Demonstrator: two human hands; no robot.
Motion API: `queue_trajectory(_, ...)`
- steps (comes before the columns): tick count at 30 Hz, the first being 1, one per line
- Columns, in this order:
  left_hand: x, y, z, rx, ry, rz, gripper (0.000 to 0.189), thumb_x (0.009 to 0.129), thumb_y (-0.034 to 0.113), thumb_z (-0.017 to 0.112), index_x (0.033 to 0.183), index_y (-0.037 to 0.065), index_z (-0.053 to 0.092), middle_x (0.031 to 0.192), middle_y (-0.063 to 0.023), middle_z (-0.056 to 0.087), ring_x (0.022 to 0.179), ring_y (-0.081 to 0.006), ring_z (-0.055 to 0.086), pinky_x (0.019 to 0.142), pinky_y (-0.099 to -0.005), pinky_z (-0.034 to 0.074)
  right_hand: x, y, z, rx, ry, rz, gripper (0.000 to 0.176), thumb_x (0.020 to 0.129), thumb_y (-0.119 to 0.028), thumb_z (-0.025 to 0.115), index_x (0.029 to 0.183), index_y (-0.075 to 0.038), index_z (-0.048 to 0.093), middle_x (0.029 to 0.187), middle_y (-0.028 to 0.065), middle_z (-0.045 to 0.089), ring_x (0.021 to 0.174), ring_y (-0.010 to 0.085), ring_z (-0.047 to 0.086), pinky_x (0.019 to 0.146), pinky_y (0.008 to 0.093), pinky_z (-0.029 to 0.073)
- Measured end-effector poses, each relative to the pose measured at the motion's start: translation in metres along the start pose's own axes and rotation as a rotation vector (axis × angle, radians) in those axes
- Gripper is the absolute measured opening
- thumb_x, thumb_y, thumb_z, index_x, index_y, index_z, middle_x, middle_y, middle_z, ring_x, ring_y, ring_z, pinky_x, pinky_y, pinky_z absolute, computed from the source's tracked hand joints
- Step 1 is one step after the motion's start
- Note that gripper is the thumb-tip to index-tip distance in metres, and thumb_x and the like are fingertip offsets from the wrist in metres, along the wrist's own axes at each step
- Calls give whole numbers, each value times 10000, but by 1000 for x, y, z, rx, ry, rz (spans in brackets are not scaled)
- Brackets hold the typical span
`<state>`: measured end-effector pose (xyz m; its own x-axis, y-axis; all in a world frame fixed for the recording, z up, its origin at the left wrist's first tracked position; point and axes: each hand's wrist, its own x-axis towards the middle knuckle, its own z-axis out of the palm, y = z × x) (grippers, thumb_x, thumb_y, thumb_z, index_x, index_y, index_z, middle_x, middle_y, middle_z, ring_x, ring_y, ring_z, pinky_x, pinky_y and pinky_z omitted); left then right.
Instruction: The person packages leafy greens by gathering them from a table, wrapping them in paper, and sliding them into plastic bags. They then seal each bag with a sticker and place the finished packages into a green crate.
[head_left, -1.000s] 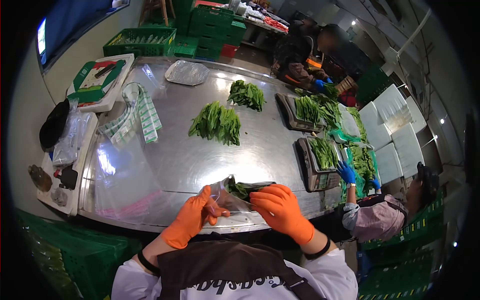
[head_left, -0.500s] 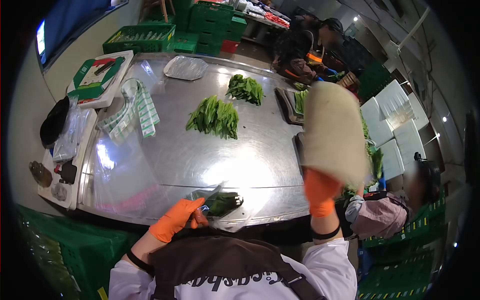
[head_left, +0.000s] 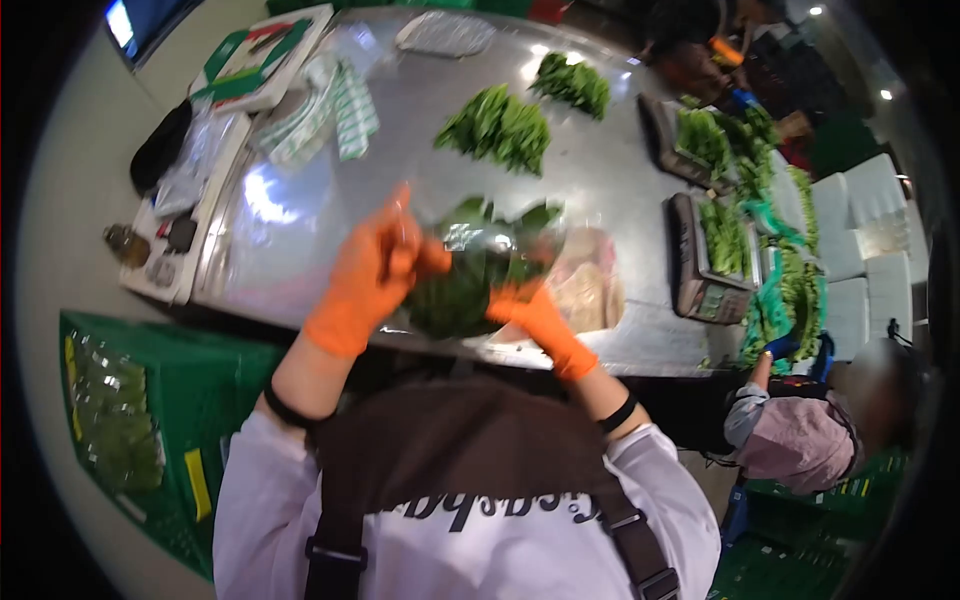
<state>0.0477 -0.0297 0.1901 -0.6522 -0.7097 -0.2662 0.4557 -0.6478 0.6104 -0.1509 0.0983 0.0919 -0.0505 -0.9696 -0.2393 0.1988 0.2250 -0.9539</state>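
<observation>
Between my hands, over the near edge of the metal table point(head_left: 390, 140), is a clear plastic bag of dark green leaves point(head_left: 460, 290). My left hand point(head_left: 375, 265), in an orange glove, grips the bag's left side with bent fingers. Against its lower right side lies my right hand point(head_left: 545, 320), also orange-gloved, with its fingers spread along the plastic. A pale, flat board-like piece point(head_left: 590, 285) rests on the table just right of the bag. Two leaf piles, a larger one point(head_left: 497, 130) and a smaller one point(head_left: 572, 84), lie farther back.
Scales point(head_left: 715, 300) with leaves stand at the right. Plastic film point(head_left: 445, 34) and a green-white strip point(head_left: 355, 110) lie on the table. A green crate point(head_left: 180, 400) with bagged greens is at lower left. A co-worker in pink point(head_left: 800, 440) is at right, another person point(head_left: 690, 50) behind.
My right hand has let go of the pale piece, now lying on the table, and come to the bag. The bag of leaves is raised and upright. The view has shifted.
</observation>
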Motion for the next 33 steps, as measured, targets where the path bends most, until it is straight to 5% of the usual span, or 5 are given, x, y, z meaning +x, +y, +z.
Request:
queue_trajectory(17, -11, -55, -4, -329, 326, -120, 435, 952, 293, 453, 551, 132, 398, 418, 9, 252, 540, -222, 471, 672, -434, 513, -43, -20, -58, -146, 43, 43, 320, 735, -197, 787, 955, -1, 661, 844, 42, 674, 761, 96, 597, 701, 258, 490)
queue_trajectory(23, -65, -40, -23, 523, -32, -364, 369, 887, 281, 536, 630, 25, 608, 532, -57, 547, 550, -185, 572, 629, -311, 474, -31, -24, -63, -797, -10, -701, 537, 721, -51, 713, 1231, -59, 544, 1141, 134, 620, 1082, 299, 583, 927, 349, 445)
queue_trajectory(27, -79, -102, -98, 831, 9, -397, 238, 892, 224, 547, 856, 14, 654, 774, -42, 650, 738, -85, 572, 663, -230, 419, -64, 44, -63, -776, 322, -410, 576, 720, 46, 619, 1275, -64, 515, 1281, 140, 533, 1209, 324, 485, 1005, 360, 381)
queue_trajectory(30, -76, -159, -173, 939, 71, -449, 232, 890, 256, 557, 912, 44, 649, 785, -4, 644, 751, -78, 565, 669, -211, 406, -106, 130, -77, -291, 342, 263, 352, 856, -129, 630, 1173, 13, 570, 1081, 117, 645, 963, 158, 613, 856, 273, 466)
queue_trajectory(33, -80, -171, -180, 933, 191, -423, 281, 860, 276, 575, 859, 5, 651, 734, -55, 645, 701, -122, 587, 641, -269, 448, -132, 121, -18, -276, 399, 306, 365, 860, -210, 657, 1122, 36, 595, 954, 86, 671, 878, 105, 614, 783, 249, 480)
